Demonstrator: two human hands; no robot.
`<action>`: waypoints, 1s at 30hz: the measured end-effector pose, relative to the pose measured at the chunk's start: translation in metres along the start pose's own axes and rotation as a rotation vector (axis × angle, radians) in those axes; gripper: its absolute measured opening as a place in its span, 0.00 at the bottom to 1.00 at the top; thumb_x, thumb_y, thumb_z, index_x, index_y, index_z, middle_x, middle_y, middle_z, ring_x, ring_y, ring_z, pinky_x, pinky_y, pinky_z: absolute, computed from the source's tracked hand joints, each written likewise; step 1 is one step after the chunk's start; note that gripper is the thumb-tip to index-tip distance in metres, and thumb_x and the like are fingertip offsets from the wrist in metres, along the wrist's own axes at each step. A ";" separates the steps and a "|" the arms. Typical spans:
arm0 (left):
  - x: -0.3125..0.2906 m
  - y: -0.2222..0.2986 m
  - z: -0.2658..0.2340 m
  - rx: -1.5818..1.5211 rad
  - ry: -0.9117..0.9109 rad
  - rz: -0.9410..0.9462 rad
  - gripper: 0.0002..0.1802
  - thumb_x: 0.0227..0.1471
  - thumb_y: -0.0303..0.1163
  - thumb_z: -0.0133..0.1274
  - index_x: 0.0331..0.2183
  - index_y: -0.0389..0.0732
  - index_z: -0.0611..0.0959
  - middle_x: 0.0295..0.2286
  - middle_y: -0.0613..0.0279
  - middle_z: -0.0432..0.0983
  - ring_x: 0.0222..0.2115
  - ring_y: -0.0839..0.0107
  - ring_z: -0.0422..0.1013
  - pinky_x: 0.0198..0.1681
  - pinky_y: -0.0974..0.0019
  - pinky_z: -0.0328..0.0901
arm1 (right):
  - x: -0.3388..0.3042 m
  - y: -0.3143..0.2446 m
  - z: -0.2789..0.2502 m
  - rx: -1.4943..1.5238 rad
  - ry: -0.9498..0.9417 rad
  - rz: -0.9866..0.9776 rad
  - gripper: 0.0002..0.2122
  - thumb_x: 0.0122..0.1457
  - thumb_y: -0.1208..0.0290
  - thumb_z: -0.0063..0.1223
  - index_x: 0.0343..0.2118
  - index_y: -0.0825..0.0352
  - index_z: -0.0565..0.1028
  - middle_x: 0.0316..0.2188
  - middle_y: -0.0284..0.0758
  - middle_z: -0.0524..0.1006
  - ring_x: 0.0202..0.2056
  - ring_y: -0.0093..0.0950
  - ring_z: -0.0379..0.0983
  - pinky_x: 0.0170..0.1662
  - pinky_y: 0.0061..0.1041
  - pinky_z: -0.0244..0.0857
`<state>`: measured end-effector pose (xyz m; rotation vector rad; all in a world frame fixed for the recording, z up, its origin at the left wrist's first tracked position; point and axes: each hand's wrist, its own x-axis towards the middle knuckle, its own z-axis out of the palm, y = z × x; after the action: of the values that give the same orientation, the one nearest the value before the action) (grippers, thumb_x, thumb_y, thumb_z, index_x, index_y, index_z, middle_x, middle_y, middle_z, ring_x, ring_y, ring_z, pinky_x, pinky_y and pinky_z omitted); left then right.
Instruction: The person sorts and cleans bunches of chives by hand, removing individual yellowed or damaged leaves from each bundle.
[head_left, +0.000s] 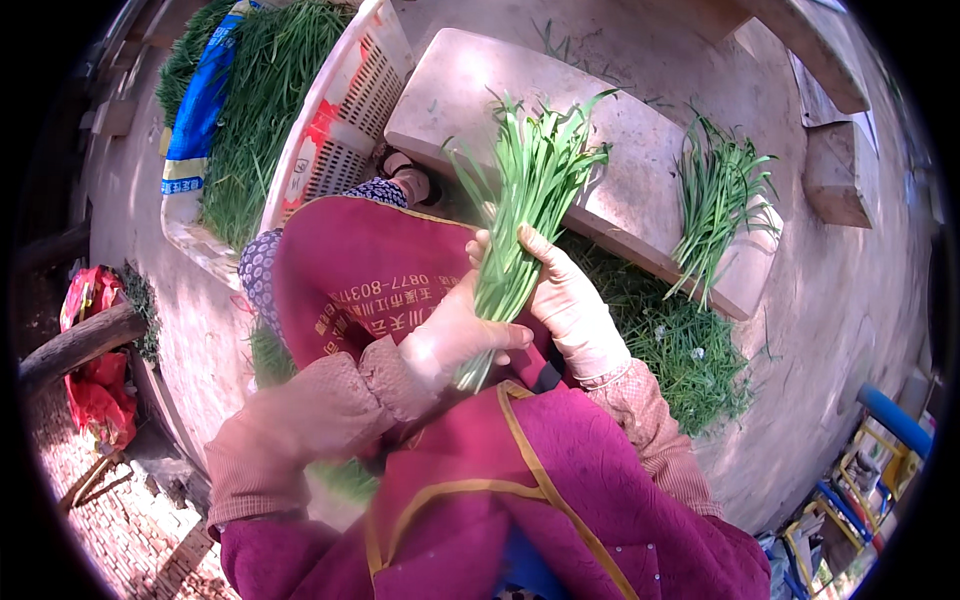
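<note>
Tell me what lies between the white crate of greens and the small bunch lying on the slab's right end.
In the head view, the handheld bunch of green leaves, gripped by both hands, rises over the bare slab between crate and small bunch.

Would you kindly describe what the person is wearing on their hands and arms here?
Both the left hand and right hand are covered by thin, pale, translucent gloves. Each forearm wears a dusty-pink textured sleeve with a gathered cuff at the wrist. A magenta apron with gold trim lies over the lap.
</note>
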<state>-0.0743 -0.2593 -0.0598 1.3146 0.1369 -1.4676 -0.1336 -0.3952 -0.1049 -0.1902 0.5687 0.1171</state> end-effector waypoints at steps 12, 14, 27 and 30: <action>-0.020 -0.007 -0.033 0.059 -0.059 0.406 0.25 0.53 0.23 0.54 0.53 0.33 0.67 0.49 0.58 0.68 0.49 0.71 0.67 0.53 0.66 0.61 | -0.003 -0.004 0.003 0.002 -0.016 -0.042 0.19 0.57 0.64 0.57 0.51 0.62 0.70 0.37 0.34 0.75 0.39 0.29 0.74 0.46 0.32 0.68; -0.020 -0.007 -0.029 0.076 -0.010 0.438 0.21 0.53 0.22 0.53 0.49 0.32 0.71 0.46 0.60 0.71 0.46 0.75 0.68 0.51 0.68 0.63 | -0.004 -0.004 0.005 -0.005 -0.065 -0.027 0.21 0.56 0.63 0.58 0.51 0.63 0.70 0.37 0.35 0.75 0.40 0.31 0.74 0.47 0.34 0.68; -0.014 -0.026 -0.017 0.079 0.185 0.667 0.27 0.50 0.14 0.49 0.53 0.35 0.67 0.48 0.61 0.68 0.40 0.79 0.70 0.43 0.74 0.66 | 0.013 0.006 -0.016 0.029 -0.356 0.012 0.36 0.52 0.51 0.59 0.60 0.63 0.60 0.48 0.37 0.72 0.50 0.31 0.68 0.56 0.36 0.62; -0.013 -0.032 -0.023 0.199 0.156 0.677 0.22 0.52 0.15 0.49 0.50 0.35 0.72 0.49 0.60 0.67 0.45 0.74 0.68 0.48 0.70 0.65 | 0.013 0.010 -0.014 0.045 -0.289 -0.083 0.34 0.55 0.55 0.58 0.60 0.64 0.59 0.47 0.37 0.72 0.49 0.30 0.69 0.54 0.35 0.63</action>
<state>-0.0871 -0.2231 -0.0760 1.4463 -0.3356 -0.8163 -0.1318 -0.3874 -0.1246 -0.1498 0.2753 0.0502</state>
